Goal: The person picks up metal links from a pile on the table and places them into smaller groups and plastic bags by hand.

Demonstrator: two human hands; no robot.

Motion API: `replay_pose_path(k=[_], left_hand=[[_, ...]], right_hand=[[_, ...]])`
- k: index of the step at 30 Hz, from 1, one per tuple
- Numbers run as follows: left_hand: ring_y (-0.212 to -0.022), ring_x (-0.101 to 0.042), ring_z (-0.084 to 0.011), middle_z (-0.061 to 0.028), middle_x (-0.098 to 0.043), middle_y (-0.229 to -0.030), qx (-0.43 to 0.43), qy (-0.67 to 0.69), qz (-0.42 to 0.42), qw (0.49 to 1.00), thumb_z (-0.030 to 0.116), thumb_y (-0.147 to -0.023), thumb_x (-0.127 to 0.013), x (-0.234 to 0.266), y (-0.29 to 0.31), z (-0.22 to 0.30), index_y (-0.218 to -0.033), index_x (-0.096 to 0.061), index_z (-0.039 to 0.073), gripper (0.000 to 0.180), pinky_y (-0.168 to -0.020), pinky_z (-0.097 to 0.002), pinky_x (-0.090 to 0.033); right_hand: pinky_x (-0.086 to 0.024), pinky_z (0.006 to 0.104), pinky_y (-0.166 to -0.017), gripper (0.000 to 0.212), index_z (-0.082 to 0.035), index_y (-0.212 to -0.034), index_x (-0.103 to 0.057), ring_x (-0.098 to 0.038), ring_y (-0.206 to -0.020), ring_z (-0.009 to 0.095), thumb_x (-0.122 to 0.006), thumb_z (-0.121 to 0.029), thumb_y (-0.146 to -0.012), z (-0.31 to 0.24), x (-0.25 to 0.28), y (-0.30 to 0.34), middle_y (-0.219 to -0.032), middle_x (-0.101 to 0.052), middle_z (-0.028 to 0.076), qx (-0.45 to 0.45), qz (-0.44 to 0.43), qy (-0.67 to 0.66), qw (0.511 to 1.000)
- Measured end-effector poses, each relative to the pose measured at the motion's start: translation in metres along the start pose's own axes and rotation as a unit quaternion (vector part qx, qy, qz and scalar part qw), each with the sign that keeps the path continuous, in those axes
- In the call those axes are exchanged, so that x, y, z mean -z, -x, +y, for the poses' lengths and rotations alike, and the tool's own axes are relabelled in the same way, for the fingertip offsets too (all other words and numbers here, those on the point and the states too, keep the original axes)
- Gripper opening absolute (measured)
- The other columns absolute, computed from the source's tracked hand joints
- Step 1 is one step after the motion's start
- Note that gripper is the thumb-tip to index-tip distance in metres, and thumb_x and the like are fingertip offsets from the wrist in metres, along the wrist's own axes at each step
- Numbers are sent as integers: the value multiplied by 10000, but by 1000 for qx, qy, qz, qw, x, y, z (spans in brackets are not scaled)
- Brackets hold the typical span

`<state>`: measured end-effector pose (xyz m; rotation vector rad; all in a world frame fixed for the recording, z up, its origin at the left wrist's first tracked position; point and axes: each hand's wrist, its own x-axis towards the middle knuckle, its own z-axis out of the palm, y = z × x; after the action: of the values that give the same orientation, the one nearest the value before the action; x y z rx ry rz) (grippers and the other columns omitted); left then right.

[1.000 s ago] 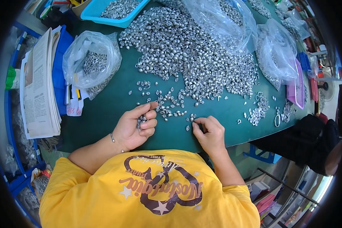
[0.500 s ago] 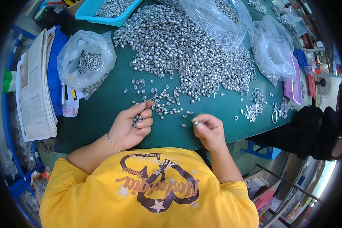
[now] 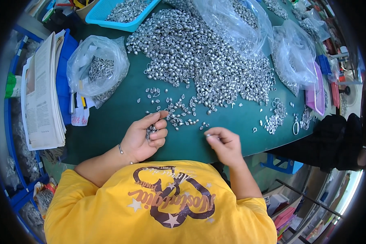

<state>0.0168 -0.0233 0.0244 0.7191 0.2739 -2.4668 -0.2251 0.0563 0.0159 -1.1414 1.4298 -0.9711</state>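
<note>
My left hand (image 3: pixel 146 136) is palm up, its fingers curled round several small silver metal pieces (image 3: pixel 151 130). To its right, my right hand (image 3: pixel 225 144) pinches one small silver piece (image 3: pixel 208 135) between thumb and forefinger, just above the green tabletop (image 3: pixel 183 146). Beyond both hands lies a loose scatter of oval, cup-like silver pieces (image 3: pixel 179 112). Farther back they merge into a large heap of the same pieces (image 3: pixel 211 61). What the left fingers cover cannot be fully seen.
A clear plastic bag of metal parts (image 3: pixel 97 69) stands at the left, beside stacked papers (image 3: pixel 42 93). Another bag (image 3: pixel 293 57) and a pink tray (image 3: pixel 314 95) are at the right, near small ring-shaped parts (image 3: pixel 276 118). A turquoise basket (image 3: pixel 130 26) sits at the back.
The whole view has shifted slightly. A loose piece near my right hand no longer shows on the table in the same spot. Both hands keep nearly the same pose.
</note>
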Motion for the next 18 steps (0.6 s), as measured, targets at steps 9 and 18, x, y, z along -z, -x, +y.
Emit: replay_pose_path(k=[9, 18], left_hand=[[-543, -380, -84, -1, -453, -722, -5, -9, -9, 1000, 186, -938, -427, -2, -1, -2, -1031, -524, 54, 188, -443, -202, -299], [-542, -374, -84, 6, -438, -715, -14, -16, 2, 1000, 187, -940, -420, -1, 1, 0, -1022, -529, 71, 180, -443, -205, -298]], right_hand=[[-457, 322, -507, 118, -27, -745, -626, -553, -551, 244, -701, -116, -726, -7, -5, -46, -650, -572, 98, 156, 166, 341, 912], [-353, 231, -475, 152, -28, -847, -664, -450, -519, 117, -676, 29, -707, -11, 5, -44, -611, -518, 35, 198, 95, 164, 962]])
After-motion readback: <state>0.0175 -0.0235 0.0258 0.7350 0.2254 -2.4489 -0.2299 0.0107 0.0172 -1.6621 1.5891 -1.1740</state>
